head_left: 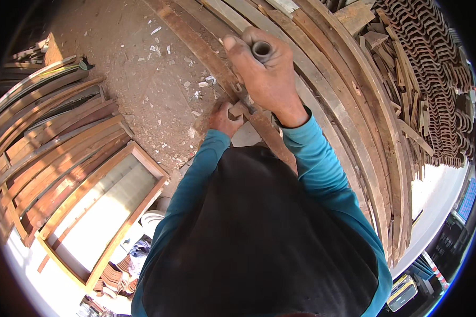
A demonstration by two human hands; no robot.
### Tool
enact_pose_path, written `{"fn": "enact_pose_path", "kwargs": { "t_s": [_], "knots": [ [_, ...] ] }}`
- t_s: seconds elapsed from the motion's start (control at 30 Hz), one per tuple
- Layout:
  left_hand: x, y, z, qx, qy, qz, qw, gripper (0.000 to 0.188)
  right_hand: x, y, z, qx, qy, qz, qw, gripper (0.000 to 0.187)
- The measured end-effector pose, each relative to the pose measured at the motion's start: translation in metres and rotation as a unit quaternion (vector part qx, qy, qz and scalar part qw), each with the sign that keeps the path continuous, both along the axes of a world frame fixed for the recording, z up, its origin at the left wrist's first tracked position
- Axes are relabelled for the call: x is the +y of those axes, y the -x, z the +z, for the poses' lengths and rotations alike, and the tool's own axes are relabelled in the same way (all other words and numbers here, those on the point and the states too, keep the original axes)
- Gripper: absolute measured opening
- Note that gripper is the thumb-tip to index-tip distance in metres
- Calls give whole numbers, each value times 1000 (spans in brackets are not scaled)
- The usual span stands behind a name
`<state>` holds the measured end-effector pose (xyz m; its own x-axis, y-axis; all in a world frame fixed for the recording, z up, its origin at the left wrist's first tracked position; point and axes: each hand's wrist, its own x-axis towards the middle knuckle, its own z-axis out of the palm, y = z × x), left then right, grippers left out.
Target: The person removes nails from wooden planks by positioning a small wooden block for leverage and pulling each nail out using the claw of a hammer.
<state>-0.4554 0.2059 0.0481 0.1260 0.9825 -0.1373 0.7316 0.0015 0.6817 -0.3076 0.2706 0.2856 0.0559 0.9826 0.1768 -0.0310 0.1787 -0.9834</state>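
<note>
My right hand (267,74) is closed in a fist around a hollow, tube-ended handle (262,49), its round open end pointing up. The lower part of that tool is mostly hidden by the hand. Lower and to the left, my left hand (225,120) has its fingers curled at a small brown block (239,110); how far they wrap it is hard to see. Beneath both hands runs a long, narrow wooden plank (201,50), slanting from the upper left toward my body. A grey metal piece (241,94) shows on the plank between the hands.
Long boards (349,100) lie side by side on the right. Beyond them are wood scraps (402,79) and stacked wavy roof tiles (428,63). Wooden frames (106,206) and more planks (63,132) lie on the left. Pale chips litter the dirt ground (127,79).
</note>
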Motion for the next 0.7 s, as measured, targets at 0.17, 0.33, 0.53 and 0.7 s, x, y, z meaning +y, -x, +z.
{"fn": "enact_pose_path", "kwargs": {
  "t_s": [0.17,0.33,0.53,0.7],
  "knots": [
    [5,-24,-17,4,-79,-18,997,49,1,-20,1,-29,-29,20,999,39],
    [8,-20,-13,10,-72,-14,997,64,2,-42,-8,-8,-77,-19,997,31],
    [0,-45,-10,61,-187,-108,974,68,-49,-58,-7,-13,-119,-40,992,30],
    [-16,-35,-16,-1,-34,0,999,44,-56,-40,-19,12,-50,-27,998,30]
  ]
}}
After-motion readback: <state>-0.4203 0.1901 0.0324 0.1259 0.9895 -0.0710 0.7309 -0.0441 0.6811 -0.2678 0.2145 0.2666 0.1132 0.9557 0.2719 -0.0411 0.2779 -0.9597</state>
